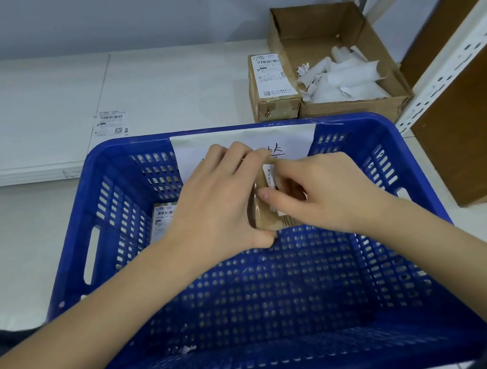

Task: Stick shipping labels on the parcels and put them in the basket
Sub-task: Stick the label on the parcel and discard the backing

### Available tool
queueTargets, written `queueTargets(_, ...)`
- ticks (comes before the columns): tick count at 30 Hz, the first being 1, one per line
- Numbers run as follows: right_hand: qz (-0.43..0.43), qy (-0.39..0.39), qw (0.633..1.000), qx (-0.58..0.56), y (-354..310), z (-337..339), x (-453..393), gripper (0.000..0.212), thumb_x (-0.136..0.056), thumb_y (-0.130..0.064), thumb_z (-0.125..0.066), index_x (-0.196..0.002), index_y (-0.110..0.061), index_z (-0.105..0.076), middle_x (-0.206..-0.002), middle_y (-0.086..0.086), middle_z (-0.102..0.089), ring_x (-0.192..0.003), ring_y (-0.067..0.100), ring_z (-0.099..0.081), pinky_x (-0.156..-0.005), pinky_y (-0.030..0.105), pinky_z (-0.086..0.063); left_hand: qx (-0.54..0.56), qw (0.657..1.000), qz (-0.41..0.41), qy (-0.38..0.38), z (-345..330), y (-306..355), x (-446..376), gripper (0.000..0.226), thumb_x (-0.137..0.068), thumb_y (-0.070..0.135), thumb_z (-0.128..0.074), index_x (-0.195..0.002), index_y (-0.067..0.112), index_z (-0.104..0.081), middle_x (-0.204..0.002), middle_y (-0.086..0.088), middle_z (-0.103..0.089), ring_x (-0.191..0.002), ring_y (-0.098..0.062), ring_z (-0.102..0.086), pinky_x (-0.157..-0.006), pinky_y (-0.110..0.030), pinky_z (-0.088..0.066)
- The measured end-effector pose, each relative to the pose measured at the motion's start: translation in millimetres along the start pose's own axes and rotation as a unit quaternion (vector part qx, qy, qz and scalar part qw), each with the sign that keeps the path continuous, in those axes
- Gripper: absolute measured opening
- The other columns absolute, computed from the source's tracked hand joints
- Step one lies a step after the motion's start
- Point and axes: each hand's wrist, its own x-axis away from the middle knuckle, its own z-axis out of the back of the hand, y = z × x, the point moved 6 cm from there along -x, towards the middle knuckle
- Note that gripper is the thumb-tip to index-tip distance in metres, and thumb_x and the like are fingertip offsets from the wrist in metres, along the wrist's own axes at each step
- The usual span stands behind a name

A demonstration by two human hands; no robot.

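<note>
The blue basket (90,204) filled most of the view, its far wall carrying a white paper sign (194,147), and both hands held one brown parcel (266,212) above its floor, toward the far end. The likely trouble, as I judge it, lay in the release: the parcel stood tilted on edge rather than flat, so letting go unevenly could have tipped it onto its label face or against the labelled parcel in the basket (163,219) at the left wall. A label only half pressed might also have lifted at a corner under rubbing fingers. Behind the basket, an open carton (321,28) held crumpled white backing paper, with another labelled parcel (273,87) just beside it, and a loose label (110,123) lay on the white tabletop. The left hand (217,206) wrapped the parcel's left side, fingers (232,155) curled over its top edge and thumb under its near corner. The right hand (320,192) pinched it from the right, thumb pressed on the near face.
</note>
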Motion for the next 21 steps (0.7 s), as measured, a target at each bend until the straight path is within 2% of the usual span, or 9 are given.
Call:
queueTargets(3,0.0,0.0,1.0,-0.021,-1,-3,2,0.042,-0.087,-0.057,-0.023,-0.074,-0.021,-0.041,-0.052,-0.015,-0.034,-0.047,0.009,-0.037,-0.05,0.03,-0.034,-0.004,1.0,0.004,-0.011,-3,-1,0,0.094,-0.039,0.042,-0.083,-0.123,0.007,-0.056,-0.107,-0.004,-0.058,-0.092,-0.027,-0.052,-0.071,-0.036,-0.05)
queueTargets(5,0.0,-0.002,0.998,-0.069,-1,-3,2,0.027,-0.095,-0.039,-0.035,-0.077,-0.02,-0.04,-0.052,-0.014,-0.033,-0.045,0.006,-0.035,-0.052,0.031,-0.032,-0.002,1.0,0.011,-0.017,-2,-1,0,0.095,-0.04,0.044,-0.083,-0.123,0.009,-0.055,-0.107,-0.003,-0.057,-0.093,-0.025,-0.05,-0.069,-0.035,-0.051)
queueTargets(8,-0.028,-0.016,0.985,-0.171,3,-1,2,0.023,-0.098,-0.02,-0.045,-0.076,-0.015,-0.047,-0.051,-0.012,-0.039,-0.048,0.008,-0.041,-0.053,0.026,-0.029,0.017,0.999,0.028,-0.029,3,-3,-1,0.093,-0.043,0.053,-0.079,-0.124,0.015,-0.053,-0.108,0.004,-0.052,-0.096,-0.015,-0.044,-0.067,-0.039,-0.052)
queueTargets(12,-0.075,0.003,0.951,-0.299,7,2,5,0.027,-0.097,-0.015,-0.048,-0.071,-0.011,-0.05,-0.054,-0.009,-0.042,-0.051,0.006,-0.04,-0.05,0.017,-0.033,0.025,0.999,0.039,-0.026,10,-7,-1,0.093,-0.044,0.066,-0.065,-0.123,0.019,-0.05,-0.107,0.008,-0.049,-0.097,-0.012,-0.045,-0.068,-0.041,-0.053)
queueTargets(17,-0.106,0.024,0.926,-0.361,8,4,7,0.025,-0.097,-0.014,-0.048,-0.073,-0.009,-0.052,-0.06,0.004,-0.05,-0.053,0.007,-0.044,-0.05,0.013,-0.039,0.028,0.999,0.04,-0.019,14,-13,-1,0.096,-0.044,0.071,-0.059,-0.126,0.022,-0.048,-0.109,0.01,-0.048,-0.1,-0.012,-0.047,-0.074,-0.04,-0.053)
queueTargets(19,-0.119,0.032,0.916,-0.382,9,6,8,0.024,-0.097,-0.015,-0.049,-0.074,-0.01,-0.054,-0.058,-0.003,-0.054,-0.053,0.005,-0.049,-0.049,0.018,-0.045,0.034,0.998,0.045,-0.018,17,-15,-2,0.098,-0.044,0.072,-0.058,-0.128,0.023,-0.047,-0.111,0.011,-0.048,-0.103,-0.011,-0.047,-0.077,-0.038,-0.052)
queueTargets(21,-0.125,0.038,0.921,-0.367,11,8,8,0.023,-0.096,-0.017,-0.049,-0.074,-0.012,-0.056,-0.056,-0.01,-0.056,-0.053,0.004,-0.051,-0.052,0.026,-0.047,0.039,0.998,0.049,-0.024,20,-15,-2,0.099,-0.045,0.072,-0.062,-0.129,0.022,-0.046,-0.113,0.01,-0.048,-0.104,-0.01,-0.045,-0.079,-0.034,-0.049)
